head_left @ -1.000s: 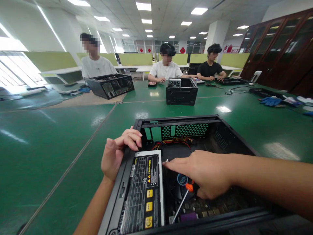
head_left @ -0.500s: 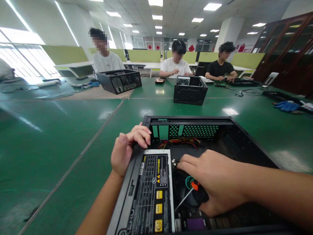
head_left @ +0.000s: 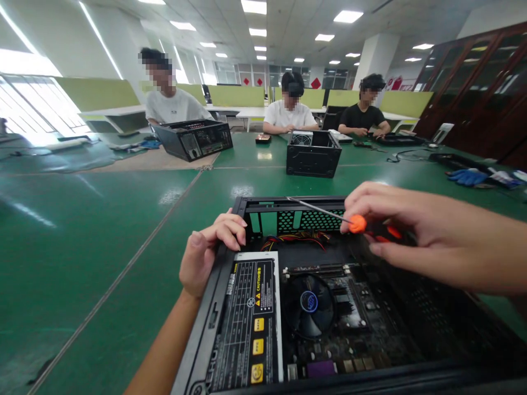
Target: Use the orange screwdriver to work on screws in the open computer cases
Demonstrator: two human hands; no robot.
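Observation:
An open black computer case (head_left: 213, 307) lies in front of me. At its far left corner my left hand (head_left: 212, 249) is closed over the edge. My right hand (head_left: 411, 230) grips a screwdriver (head_left: 357, 223) with an orange and black handle; its thin shaft points left over the case's far side. Below is the motherboard (head_left: 349, 307) with a round CPU fan (head_left: 309, 302). A labelled power supply (head_left: 251, 323) fills the left side, and coloured cables (head_left: 294, 238) lie behind it.
Across the green table (head_left: 123, 247) stand two more computer cases, one at left (head_left: 193, 140) and one at centre (head_left: 313, 156). Several people sit behind them. A small boxy part (head_left: 263, 139) lies between, and blue gloves (head_left: 467, 176) lie at the right.
My right hand has lifted from inside the case, up and to the right, bringing the screwdriver with it. The fan and motherboard are now uncovered. My left hand keeps its hold.

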